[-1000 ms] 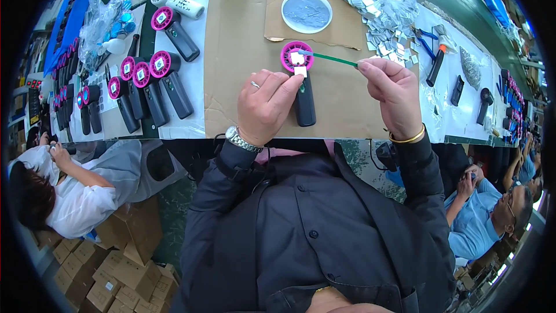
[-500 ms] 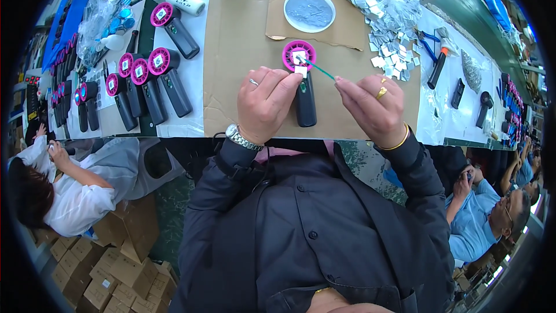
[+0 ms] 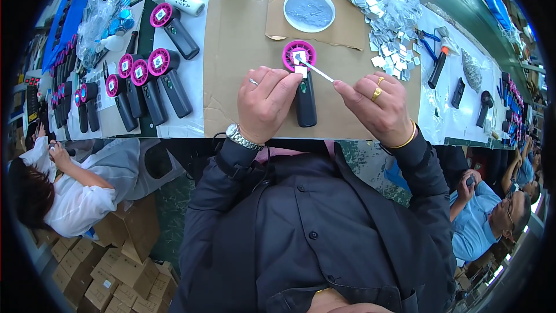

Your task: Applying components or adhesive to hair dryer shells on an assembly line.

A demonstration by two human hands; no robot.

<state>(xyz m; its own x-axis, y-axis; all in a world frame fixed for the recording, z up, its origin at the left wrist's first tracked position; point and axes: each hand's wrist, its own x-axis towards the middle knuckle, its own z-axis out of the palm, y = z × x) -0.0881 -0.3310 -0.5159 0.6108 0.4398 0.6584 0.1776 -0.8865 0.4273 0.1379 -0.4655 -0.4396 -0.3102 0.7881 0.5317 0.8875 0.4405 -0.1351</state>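
Observation:
A handheld fan (image 3: 306, 107) with a dark handle and a pink round head lies on the cardboard before me, its head pointing away. On the middle of that head sits a white square plate (image 3: 298, 58) with a grey smear. My left hand (image 3: 263, 101) pinches a small white square tile (image 3: 301, 71) just over the head's near edge. Between the fingertips of my right hand (image 3: 376, 104) is a thin stick (image 3: 319, 73), slanting left so that its tip meets the grey smear. Beyond the fan stands a round white dish (image 3: 310, 10) of grey paste.
Several similar fans (image 3: 149, 84) lie at the left, near a bag of blue-capped pieces (image 3: 110, 23). Loose square tiles (image 3: 397, 55) spill from a plastic bag at the right. Pliers (image 3: 428, 45) and an orange-handled hammer (image 3: 438, 66) lie farther right. Co-workers sit on both sides.
My right hand has shifted slightly right and down, and the stick has turned, looking white instead of green. My left hand, the tile and the fan stay put.

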